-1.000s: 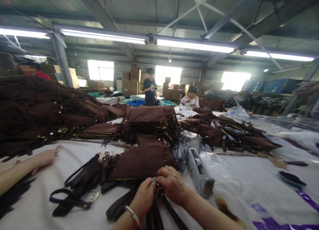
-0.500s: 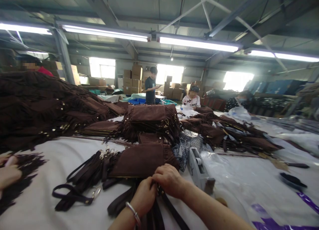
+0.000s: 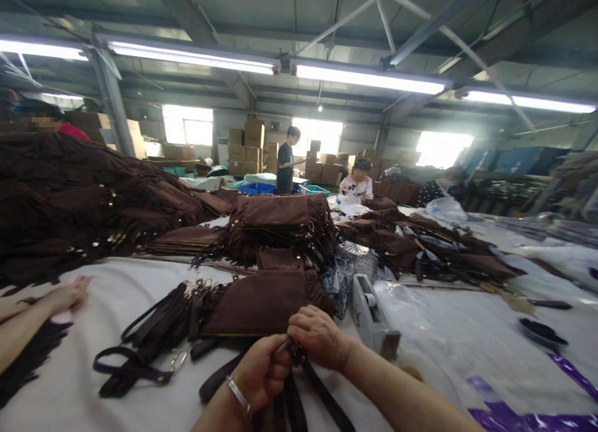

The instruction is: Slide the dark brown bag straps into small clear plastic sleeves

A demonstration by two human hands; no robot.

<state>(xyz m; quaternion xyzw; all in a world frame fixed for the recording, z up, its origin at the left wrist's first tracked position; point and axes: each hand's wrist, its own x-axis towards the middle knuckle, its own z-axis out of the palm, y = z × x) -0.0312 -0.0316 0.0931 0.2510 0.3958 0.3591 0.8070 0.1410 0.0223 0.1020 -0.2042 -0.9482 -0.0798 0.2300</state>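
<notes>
**White-Covered Bench: Both Hands Gripping at the Near Edge**

White covering is running across the table (image 3: 70,382), giving the dark goods a plain backing; at the near edge the left hand (image 3: 261,373) is closing as a fist around the strap bundle (image 3: 299,402), apparently to hold the loose lengths together; the right hand (image 3: 317,337), fingers curled, is pinching the metal fitting (image 3: 284,345) at the top of that bundle, directly against the left knuckles, so one hand appears to be steadying what the other is gripping.

Just beyond the hands, a brown suede pouch (image 3: 259,302) is lying flat, touching the bundle's upper end; spare straps (image 3: 154,329) with rings are fanning out to its left; a grey hand tool (image 3: 371,316) is resting just beside the right wrist, within easy reach; clear plastic sheeting (image 3: 420,320) is spreading to the right.

At the left edge, a co-worker's hand (image 3: 63,295) is lying open on the covering.

Further back, a squared stack of fringed bags (image 3: 280,223) is sitting mid-table, and a large fringed heap (image 3: 70,201) is rising on the left.

Farthest off, a standing person (image 3: 286,161) and cardboard boxes (image 3: 247,142) are showing against bright windows.
</notes>
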